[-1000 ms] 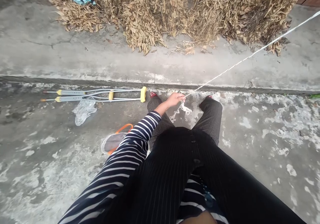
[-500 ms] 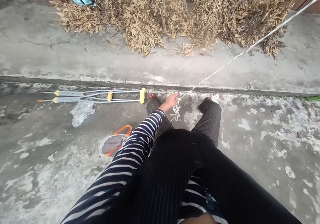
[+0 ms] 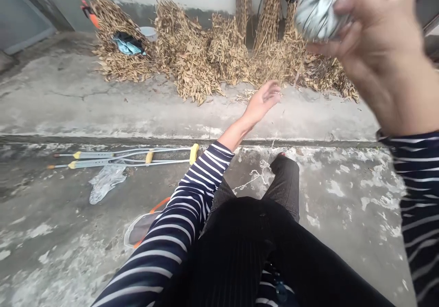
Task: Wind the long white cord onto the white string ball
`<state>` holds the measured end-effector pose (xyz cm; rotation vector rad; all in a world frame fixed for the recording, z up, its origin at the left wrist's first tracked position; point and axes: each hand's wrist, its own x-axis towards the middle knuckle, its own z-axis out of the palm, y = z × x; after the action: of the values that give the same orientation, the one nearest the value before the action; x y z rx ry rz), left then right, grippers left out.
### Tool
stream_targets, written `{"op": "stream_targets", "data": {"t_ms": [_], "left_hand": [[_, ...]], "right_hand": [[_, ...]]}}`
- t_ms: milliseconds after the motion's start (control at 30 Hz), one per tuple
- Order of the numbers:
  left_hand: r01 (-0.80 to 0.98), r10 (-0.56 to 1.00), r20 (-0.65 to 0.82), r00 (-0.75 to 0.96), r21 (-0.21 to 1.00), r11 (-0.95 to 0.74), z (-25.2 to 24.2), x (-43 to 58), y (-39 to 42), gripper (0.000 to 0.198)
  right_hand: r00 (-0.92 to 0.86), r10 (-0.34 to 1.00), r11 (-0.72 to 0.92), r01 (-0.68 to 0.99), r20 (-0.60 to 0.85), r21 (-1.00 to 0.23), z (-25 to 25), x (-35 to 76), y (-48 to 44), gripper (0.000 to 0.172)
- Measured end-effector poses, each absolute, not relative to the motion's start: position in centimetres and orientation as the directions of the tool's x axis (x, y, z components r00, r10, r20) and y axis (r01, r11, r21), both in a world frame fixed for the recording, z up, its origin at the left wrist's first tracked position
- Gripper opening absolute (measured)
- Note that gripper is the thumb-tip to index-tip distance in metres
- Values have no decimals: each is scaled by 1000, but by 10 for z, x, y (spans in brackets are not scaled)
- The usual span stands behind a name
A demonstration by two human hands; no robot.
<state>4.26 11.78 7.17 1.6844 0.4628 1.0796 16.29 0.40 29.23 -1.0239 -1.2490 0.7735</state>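
Observation:
High at the right, close to the camera, my right hand (image 3: 380, 37) grips a ball of pale cord (image 3: 324, 7). It is somewhat blurred, and the top of the ball is cut off by the frame. My left hand (image 3: 262, 101) reaches out over the concrete ledge, its fingers apart and slightly bent, with nothing visible in them. Below it, a loose tangle of thin white cord (image 3: 263, 166) lies on the ground between my legs. Whether this cord runs up to the ball cannot be made out.
Dried plant bundles (image 3: 195, 55) lean along the wall behind the ledge (image 3: 154, 115), with a blue and black cloth (image 3: 128, 44) on them. To the left lie crutches (image 3: 164, 156), a crumpled plastic bag (image 3: 107, 181) and an orange-handled bag (image 3: 146, 227), partly behind my sleeve.
My left hand has let go of the cord and moved up and right. The taut cord is no longer seen. My right hand has come into view with the ball.

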Motion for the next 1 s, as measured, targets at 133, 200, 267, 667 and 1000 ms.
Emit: {"op": "stream_targets", "data": {"t_ms": [133, 200, 267, 667, 1000], "left_hand": [[-253, 740, 396, 544, 918, -305, 83, 41, 92, 53], [-235, 762, 308, 570, 950, -208, 72, 36, 71, 49], [-178, 769, 196, 609, 978, -109, 51, 28, 47, 40], [278, 699, -176, 693, 960, -34, -25, -62, -48, 33], [155, 688, -152, 709, 986, 58, 32, -85, 7, 24]], "right_hand": [[208, 924, 313, 75, 322, -947, 251, 154, 6, 42], [225, 917, 316, 100, 331, -944, 218, 152, 2, 44], [234, 917, 310, 94, 324, -946, 180, 151, -4, 45], [450, 875, 75, 238, 178, -968, 4, 161, -31, 52], [292, 950, -67, 546, 115, -835, -42, 158, -51, 49]]}}
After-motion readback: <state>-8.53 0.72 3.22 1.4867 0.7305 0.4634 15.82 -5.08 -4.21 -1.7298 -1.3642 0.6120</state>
